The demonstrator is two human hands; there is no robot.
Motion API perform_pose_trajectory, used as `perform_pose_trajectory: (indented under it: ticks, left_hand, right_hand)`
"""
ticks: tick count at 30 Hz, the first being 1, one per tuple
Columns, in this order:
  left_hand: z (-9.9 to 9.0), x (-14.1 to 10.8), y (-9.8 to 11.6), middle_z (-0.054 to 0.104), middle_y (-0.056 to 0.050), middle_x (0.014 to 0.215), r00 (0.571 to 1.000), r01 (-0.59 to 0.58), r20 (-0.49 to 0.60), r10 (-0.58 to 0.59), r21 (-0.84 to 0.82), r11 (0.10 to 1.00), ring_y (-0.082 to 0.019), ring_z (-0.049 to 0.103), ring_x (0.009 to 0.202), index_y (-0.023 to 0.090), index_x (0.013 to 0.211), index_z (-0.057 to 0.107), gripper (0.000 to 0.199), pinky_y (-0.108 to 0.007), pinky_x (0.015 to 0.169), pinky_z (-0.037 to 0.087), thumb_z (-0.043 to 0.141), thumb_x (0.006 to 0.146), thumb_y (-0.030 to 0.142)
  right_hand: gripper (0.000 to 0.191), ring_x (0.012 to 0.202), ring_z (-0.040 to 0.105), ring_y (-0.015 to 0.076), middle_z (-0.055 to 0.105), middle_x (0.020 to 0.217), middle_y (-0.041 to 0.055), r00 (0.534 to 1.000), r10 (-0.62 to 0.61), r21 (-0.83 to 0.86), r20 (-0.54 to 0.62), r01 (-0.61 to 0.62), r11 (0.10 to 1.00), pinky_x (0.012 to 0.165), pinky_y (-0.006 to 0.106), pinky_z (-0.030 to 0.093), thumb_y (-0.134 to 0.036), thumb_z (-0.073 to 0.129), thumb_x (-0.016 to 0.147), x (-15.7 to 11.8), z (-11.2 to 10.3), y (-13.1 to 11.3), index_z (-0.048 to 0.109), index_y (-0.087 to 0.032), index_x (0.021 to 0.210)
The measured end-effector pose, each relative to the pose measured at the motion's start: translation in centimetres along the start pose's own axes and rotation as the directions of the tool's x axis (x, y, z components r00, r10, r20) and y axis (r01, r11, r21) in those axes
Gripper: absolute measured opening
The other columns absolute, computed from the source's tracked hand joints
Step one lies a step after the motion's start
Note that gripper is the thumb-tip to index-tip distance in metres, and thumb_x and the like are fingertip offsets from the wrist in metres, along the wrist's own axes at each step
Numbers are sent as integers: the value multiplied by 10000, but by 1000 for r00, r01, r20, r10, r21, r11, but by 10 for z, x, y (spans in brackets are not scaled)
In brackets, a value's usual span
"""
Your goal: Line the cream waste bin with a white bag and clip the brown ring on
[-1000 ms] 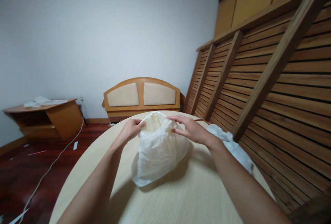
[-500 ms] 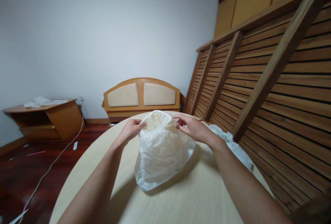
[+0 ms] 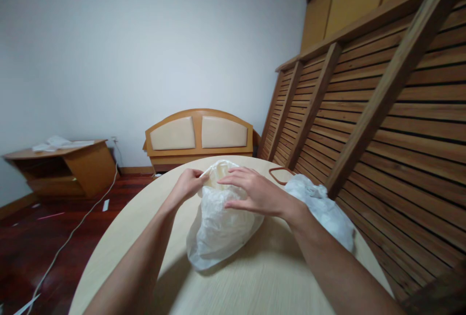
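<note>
A white, thin, crinkled bag (image 3: 225, 232) stands on the round pale wooden table (image 3: 251, 286), its mouth gaping at the top. My left hand (image 3: 187, 184) pinches the bag's rim on the left side. Over the right part of the mouth is my right hand (image 3: 251, 190), its fingers stretched toward the left and the thumb apart below them. Whether those fingers touch the bag I cannot tell. What the bag holds, if anything, is hidden.
To the right on the table lies a whitish plastic bag (image 3: 320, 206), with a brown loop (image 3: 278, 176) behind it. A slatted wooden frame (image 3: 364, 125) leans along the right. Beyond are a headboard (image 3: 198, 133) and a low desk (image 3: 87, 167); a white cable (image 3: 78, 225) crosses the floor.
My right hand has shifted left from the rim's right side to across the mouth, fingers now spread. The bag's top has sunk and narrowed slightly. The left hand keeps its hold.
</note>
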State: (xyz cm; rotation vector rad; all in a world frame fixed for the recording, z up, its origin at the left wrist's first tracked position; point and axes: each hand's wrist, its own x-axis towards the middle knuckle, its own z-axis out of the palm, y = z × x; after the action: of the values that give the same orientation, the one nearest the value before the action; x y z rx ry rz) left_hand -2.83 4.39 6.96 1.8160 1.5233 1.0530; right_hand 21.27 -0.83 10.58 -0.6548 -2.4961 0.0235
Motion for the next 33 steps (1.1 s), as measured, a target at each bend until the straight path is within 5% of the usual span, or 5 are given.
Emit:
perform_pose_trajectory:
  ticks: [7,13,20,29,33]
  left_hand:
    - [-1,0,-1,498,20,501,1000,3,-8,-3,29,1000,-111,428,479,114,628,680,389,-217,462,268,588,691,486]
    - [1,0,-1,484,24,497,1000,-7,-25,9,58,998,-111,416,481,120,618,666,370,-223,465,264,558,708,463]
    - [-2,-3,6,458,33,486,998,-39,-42,43,92,995,-109,403,482,126,587,645,368,-225,468,254,548,713,458]
    - [-2,-5,11,548,13,523,989,-31,-140,53,153,988,-128,474,516,121,657,704,324,-224,487,267,545,754,385]
    - [0,-7,14,578,3,542,983,-41,-164,86,258,965,-146,523,554,134,658,701,309,-232,512,286,532,771,366]
  right_hand:
    - [257,1191,576,271,704,1123,86,999,9,-145,38,-4,989,1080,462,397,-251,799,763,-4,4,15,715,-212,1003]
    - [465,1276,515,282,647,1276,108,999,-3,-68,32,5,998,1139,473,340,-387,774,774,-8,-10,3,669,-206,1190]
    - [148,1183,587,268,739,1043,65,998,0,-143,67,10,990,1073,466,398,-189,702,832,-6,-4,11,737,-225,970]
    - [410,1272,510,272,679,1217,92,998,-59,-85,16,61,995,1154,493,308,-412,743,810,-5,-5,1,682,-221,1167]
    - [293,1239,535,276,714,1146,86,997,-66,-144,35,70,987,1131,498,330,-393,685,870,-3,2,3,716,-226,1110]
